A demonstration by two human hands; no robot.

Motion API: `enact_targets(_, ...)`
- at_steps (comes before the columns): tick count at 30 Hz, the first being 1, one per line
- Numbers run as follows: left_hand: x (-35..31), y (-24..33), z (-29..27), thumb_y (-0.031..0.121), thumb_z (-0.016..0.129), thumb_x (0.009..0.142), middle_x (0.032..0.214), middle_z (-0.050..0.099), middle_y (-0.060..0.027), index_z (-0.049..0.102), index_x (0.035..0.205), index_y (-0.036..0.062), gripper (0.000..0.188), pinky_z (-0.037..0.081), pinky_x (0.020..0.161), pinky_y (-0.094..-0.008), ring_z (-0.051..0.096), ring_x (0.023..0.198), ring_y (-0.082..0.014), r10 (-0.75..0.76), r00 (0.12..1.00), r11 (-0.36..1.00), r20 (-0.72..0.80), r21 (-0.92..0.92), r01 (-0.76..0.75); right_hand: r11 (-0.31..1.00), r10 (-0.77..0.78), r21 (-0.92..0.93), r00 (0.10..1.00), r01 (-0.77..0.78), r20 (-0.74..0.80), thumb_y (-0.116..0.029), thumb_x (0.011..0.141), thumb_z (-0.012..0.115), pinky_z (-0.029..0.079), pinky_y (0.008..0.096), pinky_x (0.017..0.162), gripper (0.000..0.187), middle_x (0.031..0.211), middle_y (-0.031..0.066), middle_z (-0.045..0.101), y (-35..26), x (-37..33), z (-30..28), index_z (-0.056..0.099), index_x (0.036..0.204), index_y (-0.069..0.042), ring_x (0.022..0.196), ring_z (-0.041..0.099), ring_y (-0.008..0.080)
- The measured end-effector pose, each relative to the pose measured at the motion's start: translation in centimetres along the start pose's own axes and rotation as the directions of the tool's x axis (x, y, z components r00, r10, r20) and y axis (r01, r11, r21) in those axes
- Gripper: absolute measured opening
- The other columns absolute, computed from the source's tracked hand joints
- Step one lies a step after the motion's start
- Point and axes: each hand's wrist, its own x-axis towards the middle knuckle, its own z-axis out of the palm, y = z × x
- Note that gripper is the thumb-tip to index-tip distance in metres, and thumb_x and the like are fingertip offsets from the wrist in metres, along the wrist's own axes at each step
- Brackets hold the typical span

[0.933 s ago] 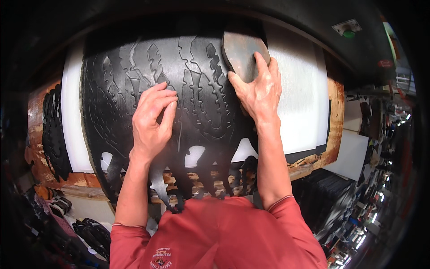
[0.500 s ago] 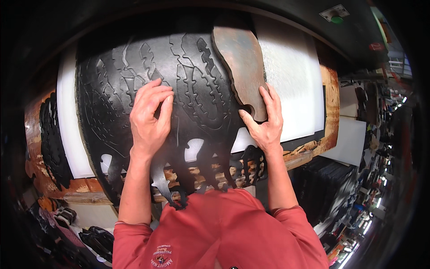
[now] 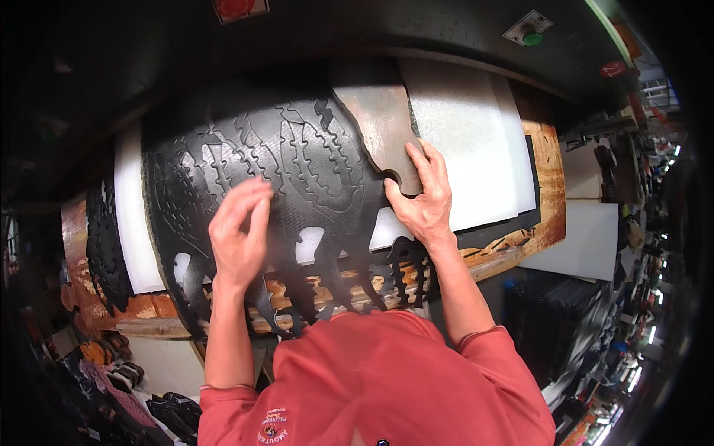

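Note:
A sole-shaped cutting die [image 3: 379, 119], brown and worn on top, lies on a black rubber sheet [image 3: 320, 160], its far end in shadow. My right hand [image 3: 425, 195] grips its near end, thumb at the notch and fingers along the right edge. Sole-shaped outlines and toothed lines mark the sheet. Over the middle of the sheet is my left hand [image 3: 242, 230], fingers loosely curved, slightly blurred and with nothing visible in them. Cut-out strips of the sheet hang over the near edge toward my red shirt.
White boards [image 3: 476, 163] lie under the sheet on a worn wooden table [image 3: 550, 178]. A dark machine beam [image 3: 416, 30] with a green button [image 3: 532, 39] spans the far side. Black cut pieces [image 3: 108, 245] lie at left. Stacked dark sheets [image 3: 550, 312] stand at lower right.
The view has shifted, showing more of the machine beam. The die now reaches further under the beam's shadow. My left hand's fingers have drawn closer together; my right hand keeps its grip.

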Motion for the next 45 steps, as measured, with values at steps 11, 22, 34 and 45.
enact_targets(11,-13.7,4.4,1.6,-0.006,0.075,0.081,0.084,0.068,-0.0086,0.066,0.091,0.0067,0.018,0.047,0.072,-0.0404,0.064,0.075,-0.0301,0.133,0.991,0.980,-0.012,0.152,-0.130,1.000,-0.019,0.000,1.000,0.019,0.018,-0.016,0.075,0.087,0.051,0.0456,0.109,0.068,0.135,0.0243,0.061,-0.6,0.8,-0.5,0.063,0.137,0.000,0.125,0.061,0.0415)
enact_targets(22,-14.7,3.2,2.0,-0.005,0.076,0.082,0.079,0.064,-0.0118,0.062,0.086,0.0056,0.018,0.045,0.067,-0.0445,0.061,0.071,-0.0350,0.198,0.976,0.964,-0.094,0.196,-0.177,0.977,0.023,0.196,0.865,0.088,-0.502,-0.012,0.105,0.066,0.053,0.0275,0.080,0.013,0.093,0.0040,0.068,2.1,7.3,-14.1,0.068,0.101,0.000,0.086,0.064,0.0140)
enact_targets(34,-15.4,3.7,2.3,0.000,0.076,0.088,0.068,0.062,-0.0103,0.062,0.074,0.0044,0.021,0.046,0.060,-0.0408,0.059,0.062,-0.0315,0.167,0.968,0.959,-0.185,0.259,-0.115,0.905,0.424,0.148,0.872,-0.398,-0.245,-0.021,0.106,0.066,0.051,0.0360,0.069,0.025,0.077,0.0091,0.069,3.4,-9.7,-14.7,0.070,0.096,0.001,0.073,0.062,0.0148)
enact_targets(45,-15.5,4.2,1.9,0.006,0.080,0.089,0.070,0.068,-0.0125,0.068,0.075,0.0053,0.018,0.051,0.062,-0.0417,0.067,0.065,-0.0336,0.239,0.950,0.934,-0.203,0.317,-0.167,0.909,0.341,-0.257,0.940,-0.328,0.009,-0.034,0.101,0.067,0.047,0.0485,0.065,0.045,0.070,0.0218,0.063,2.9,-13.0,-11.6,0.062,0.073,0.001,0.064,0.060,0.0391)
